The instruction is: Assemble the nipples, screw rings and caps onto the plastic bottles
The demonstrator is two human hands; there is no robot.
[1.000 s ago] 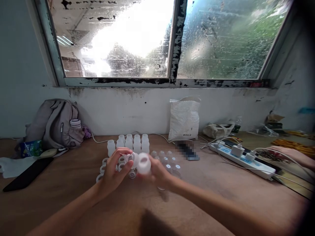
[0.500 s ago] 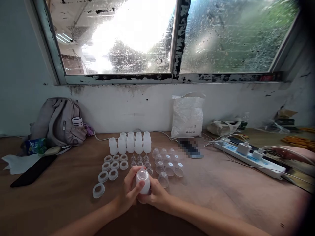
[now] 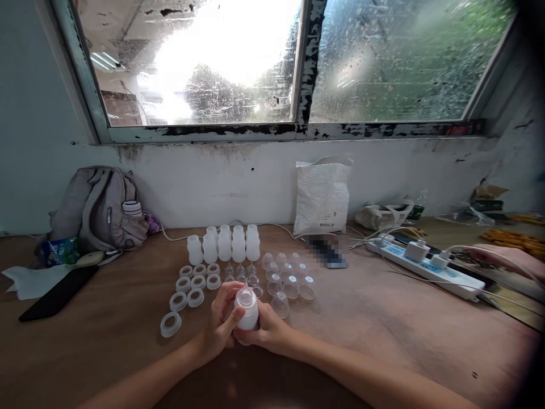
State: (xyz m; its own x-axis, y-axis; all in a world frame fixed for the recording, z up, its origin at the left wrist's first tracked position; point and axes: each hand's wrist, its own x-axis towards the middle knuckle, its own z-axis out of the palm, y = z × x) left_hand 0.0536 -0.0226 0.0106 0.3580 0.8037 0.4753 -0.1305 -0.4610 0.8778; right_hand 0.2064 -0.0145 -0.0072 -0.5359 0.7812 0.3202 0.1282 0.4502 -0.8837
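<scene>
Both hands are closed around a small white baby bottle [image 3: 247,312], held upright above the table's front edge. A translucent collar and a nipple sit on its top. My left hand [image 3: 222,321] grips its left side, thumb near the collar. My right hand [image 3: 271,329] wraps the lower right side. Just beyond stand several transparent nipples [image 3: 240,271], partly hidden by my fingers. Translucent collar rings [image 3: 198,282] lie in rows to the left, one ring [image 3: 171,324] nearest me. Transparent dome caps [image 3: 290,287] stand to the right. White bottle bodies [image 3: 225,244] are lined up behind.
At the back left are a grey backpack [image 3: 96,210] and a black flat case [image 3: 59,292]. A white plastic bag [image 3: 322,196] leans against the wall, with a blurred phone [image 3: 336,260] before it. A power strip [image 3: 426,267] with cables lies right, near another person's hand [image 3: 506,261].
The view has shifted slightly. My left thumb has slid a little lower on the bottle, leaving more of the collar visible. Both hands still hold it.
</scene>
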